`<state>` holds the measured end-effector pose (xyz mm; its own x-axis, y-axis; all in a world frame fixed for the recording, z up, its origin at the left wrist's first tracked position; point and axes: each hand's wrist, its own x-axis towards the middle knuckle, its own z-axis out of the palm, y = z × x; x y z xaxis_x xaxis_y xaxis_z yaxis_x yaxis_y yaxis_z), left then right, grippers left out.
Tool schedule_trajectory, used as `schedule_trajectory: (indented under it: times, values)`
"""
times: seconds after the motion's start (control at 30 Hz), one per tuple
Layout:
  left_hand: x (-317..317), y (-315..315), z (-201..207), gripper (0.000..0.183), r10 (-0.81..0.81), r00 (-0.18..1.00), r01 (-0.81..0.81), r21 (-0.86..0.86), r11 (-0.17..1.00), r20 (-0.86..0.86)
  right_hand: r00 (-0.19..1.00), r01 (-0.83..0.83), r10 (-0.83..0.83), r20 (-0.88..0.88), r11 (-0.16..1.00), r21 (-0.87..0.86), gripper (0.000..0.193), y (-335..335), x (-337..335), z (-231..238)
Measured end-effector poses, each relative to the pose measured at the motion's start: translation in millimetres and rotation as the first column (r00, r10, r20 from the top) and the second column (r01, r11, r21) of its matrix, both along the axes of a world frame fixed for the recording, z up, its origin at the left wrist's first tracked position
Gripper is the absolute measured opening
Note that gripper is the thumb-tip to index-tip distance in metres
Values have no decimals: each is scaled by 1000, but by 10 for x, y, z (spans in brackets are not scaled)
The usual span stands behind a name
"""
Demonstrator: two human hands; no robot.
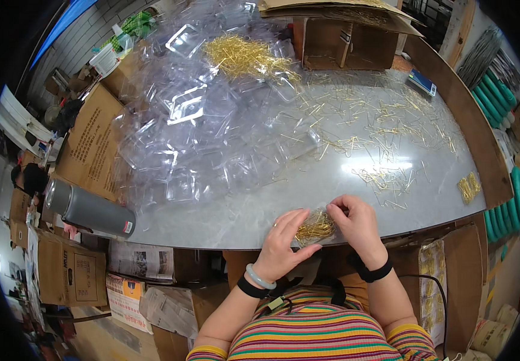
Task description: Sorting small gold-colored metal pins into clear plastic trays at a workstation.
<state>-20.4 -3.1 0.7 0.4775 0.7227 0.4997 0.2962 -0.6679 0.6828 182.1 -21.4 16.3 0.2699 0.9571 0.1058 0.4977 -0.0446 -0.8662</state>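
At the table's near edge, a small heap of gold wire hooks (pixel 315 227) lies between my two hands, seemingly in a clear plastic box whose walls barely show. My left hand (pixel 281 242) cups the heap's left side, fingers along its far side and thumb along the near side. Over the heap's right edge, my right hand (pixel 356 225) is closed in a pinch; whatever is between its fingertips is too small to make out. Many loose gold hooks (pixel 386 174) are scattered beyond my hands. A packed bundle of hooks (pixel 469 188) sits at the right edge.
Clear plastic boxes (pixel 211 132) pile over the table's left half, topped by a mound of gold hooks (pixel 245 57). A grey bottle (pixel 91 209) lies on its side at left. An open cardboard box (pixel 320 51) stands at the back; a cardboard strip (pixel 470 114) walls the right side.
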Motion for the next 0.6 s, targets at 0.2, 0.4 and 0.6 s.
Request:
schedule_trajectory:
  times: [0.2, 0.4, 0.6]
  values:
    - [2, -11, -36, 73, 10, 1000, -10, 2, 1000, -11, 1000, 5, -5, 16, 1000, -14, 21, -57, 14, 54]
    - [3, -3, -18, 74, 9, 1000, -9, 12, 1000, -9, 998, -51, 54, 21, 995, -91, 21, -41, 56, 20]
    - [2, -9, -39, 74, 0, 1000, 0, -17, 1000, 0, 959, -28, -9, -283, 992, -126, 19, -108, 95, 36]
